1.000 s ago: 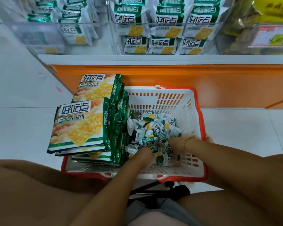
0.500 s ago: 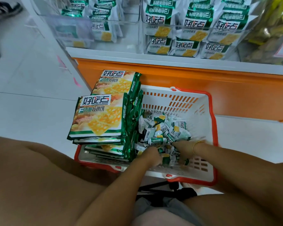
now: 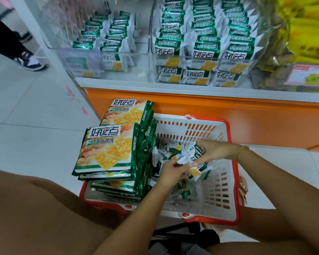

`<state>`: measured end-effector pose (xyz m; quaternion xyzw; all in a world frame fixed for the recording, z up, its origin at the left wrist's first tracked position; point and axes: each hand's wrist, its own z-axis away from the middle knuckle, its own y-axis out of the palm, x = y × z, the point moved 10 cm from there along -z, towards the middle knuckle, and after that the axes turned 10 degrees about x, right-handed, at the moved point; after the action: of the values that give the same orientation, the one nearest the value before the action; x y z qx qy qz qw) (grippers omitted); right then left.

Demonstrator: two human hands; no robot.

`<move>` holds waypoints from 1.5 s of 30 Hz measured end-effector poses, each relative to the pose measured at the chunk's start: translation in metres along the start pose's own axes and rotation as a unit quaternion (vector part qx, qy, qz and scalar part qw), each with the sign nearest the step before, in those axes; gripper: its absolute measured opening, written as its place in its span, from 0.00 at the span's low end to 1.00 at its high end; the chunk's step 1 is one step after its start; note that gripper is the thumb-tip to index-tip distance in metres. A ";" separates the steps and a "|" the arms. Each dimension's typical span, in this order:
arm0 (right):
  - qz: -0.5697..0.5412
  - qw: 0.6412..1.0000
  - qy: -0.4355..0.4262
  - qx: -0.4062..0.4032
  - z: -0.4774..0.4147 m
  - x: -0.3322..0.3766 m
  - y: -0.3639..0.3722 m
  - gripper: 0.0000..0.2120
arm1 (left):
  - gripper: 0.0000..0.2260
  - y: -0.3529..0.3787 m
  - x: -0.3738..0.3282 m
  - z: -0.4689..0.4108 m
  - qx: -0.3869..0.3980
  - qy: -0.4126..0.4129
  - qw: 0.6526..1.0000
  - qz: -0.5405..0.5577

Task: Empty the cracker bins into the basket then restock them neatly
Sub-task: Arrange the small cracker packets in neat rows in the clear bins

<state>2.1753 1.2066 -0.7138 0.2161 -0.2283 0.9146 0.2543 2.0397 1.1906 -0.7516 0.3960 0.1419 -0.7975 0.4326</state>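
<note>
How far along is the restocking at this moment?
Done: the right bin is packed in neat rows. In hand: the left hand and right hand hold a bunch of small packets above the basket. Left: the left bin is only part full, and loose packets and stacked large bags lie in the basket.

A white plastic basket (image 3: 228, 183) with a red-orange rim stands on the floor at lower centre. Its left half holds a tall, slightly slipping stack of large green cracker bags (image 3: 107, 150), lying flat, printed side up. Loose small cracker packets (image 3: 166, 153) are heaped to the right of the stack; the left hand (image 3: 170, 172) and right hand (image 3: 212, 150) grip a bunch of them. On the shelf above, the left clear bin (image 3: 140, 67) is partly filled and the right clear bin (image 3: 247, 80) is packed with upright rows.
</note>
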 end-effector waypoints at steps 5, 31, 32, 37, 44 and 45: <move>-0.156 0.985 -0.069 -0.021 0.039 0.019 -0.036 0.28 | 0.17 0.006 -0.050 0.016 0.009 0.084 0.988 0.129; 0.022 0.951 -0.227 -0.208 0.152 0.191 -0.079 0.33 | 0.07 -0.056 -0.216 0.128 0.031 0.220 0.966 0.133; 0.008 0.949 -0.234 -0.211 0.153 0.196 -0.081 0.31 | 0.06 -0.060 -0.223 0.132 0.037 0.225 0.966 0.121; -0.085 0.931 -0.257 -0.246 0.153 0.213 -0.096 0.10 | 0.11 -0.081 -0.255 0.136 0.078 0.231 0.961 0.127; -0.122 0.934 -0.217 -0.256 0.146 0.236 -0.112 0.19 | 0.15 -0.107 -0.270 0.128 0.083 0.228 0.952 0.186; -0.091 0.942 -0.195 -0.259 0.143 0.238 -0.115 0.27 | 0.13 -0.112 -0.271 0.125 0.076 0.231 0.952 0.188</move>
<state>2.0950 1.3063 -0.4422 0.3367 -0.4816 0.7371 0.3336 1.9712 1.3414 -0.4792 0.6204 0.0999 -0.5971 0.4985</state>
